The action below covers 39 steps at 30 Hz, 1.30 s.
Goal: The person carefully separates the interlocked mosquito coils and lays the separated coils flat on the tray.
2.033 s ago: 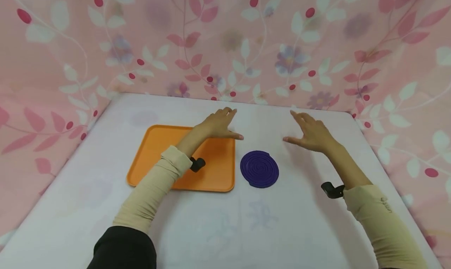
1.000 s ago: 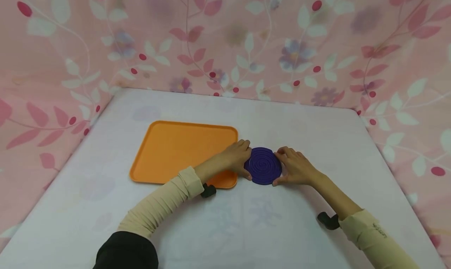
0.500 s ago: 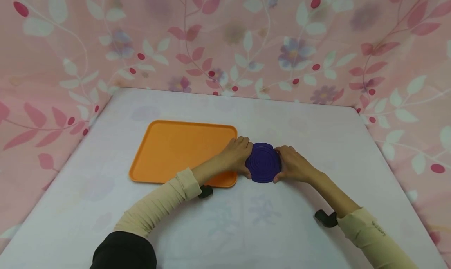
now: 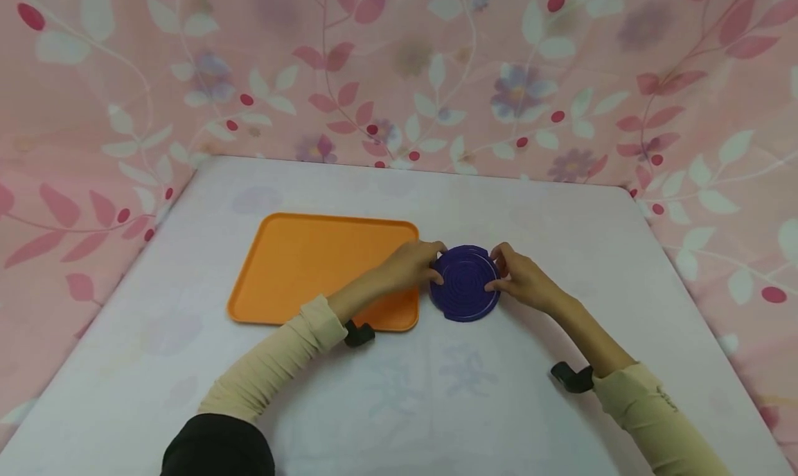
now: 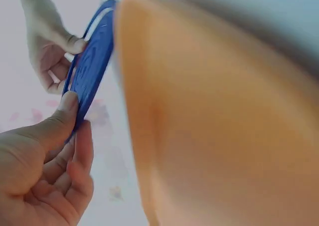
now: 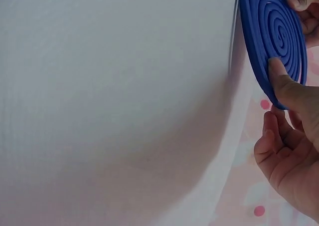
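A flat, round mosquito coil (image 4: 464, 283), purple-blue with a spiral pattern, is between my hands, just right of the orange tray. My left hand (image 4: 408, 265) pinches its left edge, thumb on the upper face. On the opposite edge, my right hand (image 4: 526, 278) pinches it the same way. The left wrist view shows the coil (image 5: 94, 61) nearly edge-on, with fingers of the left hand (image 5: 42, 166) curled beneath. Spiral grooves show plainly on the coil (image 6: 271, 31) in the right wrist view, above the right hand (image 6: 294, 141). It appears lifted off the table.
The orange tray (image 4: 324, 258) lies on the white-covered table (image 4: 399, 407), left of the coil and partly under my left forearm. A pink floral cloth (image 4: 399, 67) hangs behind and along the sides. Each wrist carries a small black camera.
Both hands came down from above the table to the coil's two edges and took hold of it. Their thumbs have since moved onto its upper face, and the coil has shifted slightly away from me.
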{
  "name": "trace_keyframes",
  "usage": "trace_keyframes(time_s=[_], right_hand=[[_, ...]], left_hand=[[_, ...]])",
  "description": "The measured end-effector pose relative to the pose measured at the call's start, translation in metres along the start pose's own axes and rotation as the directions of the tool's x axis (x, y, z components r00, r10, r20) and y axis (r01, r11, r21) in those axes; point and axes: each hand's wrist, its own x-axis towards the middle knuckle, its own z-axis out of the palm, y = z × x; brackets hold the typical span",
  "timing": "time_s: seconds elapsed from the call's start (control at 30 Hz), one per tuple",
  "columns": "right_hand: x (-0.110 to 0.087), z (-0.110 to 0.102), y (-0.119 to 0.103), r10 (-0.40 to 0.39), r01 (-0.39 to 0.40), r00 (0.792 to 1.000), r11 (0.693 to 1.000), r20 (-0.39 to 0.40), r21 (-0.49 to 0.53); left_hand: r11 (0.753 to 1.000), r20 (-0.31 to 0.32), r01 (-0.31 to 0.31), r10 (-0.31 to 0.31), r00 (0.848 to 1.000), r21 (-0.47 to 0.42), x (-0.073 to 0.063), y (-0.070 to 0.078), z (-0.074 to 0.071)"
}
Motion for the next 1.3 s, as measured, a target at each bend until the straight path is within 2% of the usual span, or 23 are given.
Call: trace_keyframes(time_s=[0.1,0.2,0.3,0.5,0.63,0.97,1.1,1.2,1.3], right_hand=[[-0.001,-0.002,-0.002,0.009,-0.008,0.999,1.0,-0.038,0.018],[-0.001,-0.003,-0.004,0.024,-0.022,0.997,0.999,-0.075,0.03],[-0.002,-0.004,-0.005,0.064,-0.061,0.993,0.997,-0.095,0.039],[0.001,-0.006,-0.009,0.171,-0.166,0.982,0.984,-0.086,0.063],[0.001,-0.006,-0.011,0.193,-0.189,0.977,0.981,-0.088,0.049],[0.0,-0.012,-0.017,0.114,-0.112,0.993,0.993,-0.041,0.049],[0.0,-0.017,-0.021,0.093,-0.092,0.995,0.994,-0.02,0.063],[0.002,-0.02,-0.023,0.052,-0.051,0.998,0.998,-0.029,0.041],[0.004,-0.023,-0.024,0.028,-0.028,0.999,0.999,-0.03,0.025]], left_hand=[[0.993,-0.015,-0.021,0.02,1.0,-0.119,-0.001,-0.001,-0.007],[0.985,-0.035,-0.039,0.034,0.999,-0.166,-0.001,-0.001,-0.012],[0.984,-0.041,-0.038,0.032,0.999,-0.175,-0.001,0.0,-0.014],[0.982,-0.06,-0.013,0.002,0.998,-0.189,-0.001,0.001,-0.014],[0.986,-0.081,0.004,-0.018,0.997,-0.169,-0.001,0.003,-0.013],[0.99,-0.15,0.033,-0.053,0.987,-0.135,-0.002,0.01,-0.013],[0.997,-0.181,-0.005,-0.01,0.983,-0.081,-0.004,0.016,-0.016],[0.997,-0.153,-0.051,0.042,0.987,-0.055,-0.005,0.02,-0.019],[0.995,-0.072,-0.083,0.079,0.994,-0.061,-0.006,0.021,-0.023]])
